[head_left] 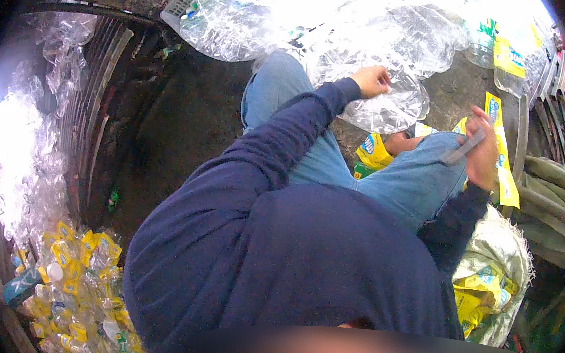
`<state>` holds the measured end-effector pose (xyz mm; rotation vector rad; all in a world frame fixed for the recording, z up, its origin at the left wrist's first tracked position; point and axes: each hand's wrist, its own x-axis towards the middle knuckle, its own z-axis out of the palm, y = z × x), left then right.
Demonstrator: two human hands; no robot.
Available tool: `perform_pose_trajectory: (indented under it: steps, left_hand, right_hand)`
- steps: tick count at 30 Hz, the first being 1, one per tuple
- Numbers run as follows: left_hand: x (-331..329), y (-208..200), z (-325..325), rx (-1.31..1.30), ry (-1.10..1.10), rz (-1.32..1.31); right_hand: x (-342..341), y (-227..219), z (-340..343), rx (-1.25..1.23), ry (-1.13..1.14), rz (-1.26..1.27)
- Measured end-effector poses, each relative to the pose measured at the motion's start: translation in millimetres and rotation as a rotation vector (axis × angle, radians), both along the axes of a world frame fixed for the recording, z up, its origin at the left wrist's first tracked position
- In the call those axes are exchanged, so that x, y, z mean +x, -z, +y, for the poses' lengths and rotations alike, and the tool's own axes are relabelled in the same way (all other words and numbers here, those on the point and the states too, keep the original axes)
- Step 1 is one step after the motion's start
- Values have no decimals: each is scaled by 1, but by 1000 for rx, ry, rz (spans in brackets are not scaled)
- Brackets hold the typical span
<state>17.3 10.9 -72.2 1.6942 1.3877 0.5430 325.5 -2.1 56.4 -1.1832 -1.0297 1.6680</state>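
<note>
My left hand (373, 82) reaches out over a heap of clear plastic bottles (402, 42) in front of me. Its fingers are loosely curled and apart, and no object shows in them. At my right knee, my right hand (483, 154) is closed on a knife (464, 147). The flat grey blade points down and left across my jeans, a little blurred, and the handle is hidden in the fist. A long yellow label strip (509, 186) lies just beyond that hand. More yellow labels (373, 152) lie between my legs by my foot.
A white woven sack (502, 239) with yellow labels stands at my right. A bottle with a yellow label (509, 65) is at the far right. Yellow-labelled bottles (77, 293) are piled behind me at left. Clear bottles (26, 154) rise along the left side.
</note>
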Motion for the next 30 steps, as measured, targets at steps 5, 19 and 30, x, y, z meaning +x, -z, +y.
perform_pose_trajectory:
  steps: [5,19,30]
  left_hand:
    - [2,-2,7,26,80,-55]
    - [-27,-18,15,-40,-232,-218]
    - [-139,-15,108,396,-1074,-281]
  right_hand:
    - [102,-15,-99,-66,182,-635]
    - [109,106,-172,-314,-130,-1108]
    - [81,90,-132,-305,-130,-1087]
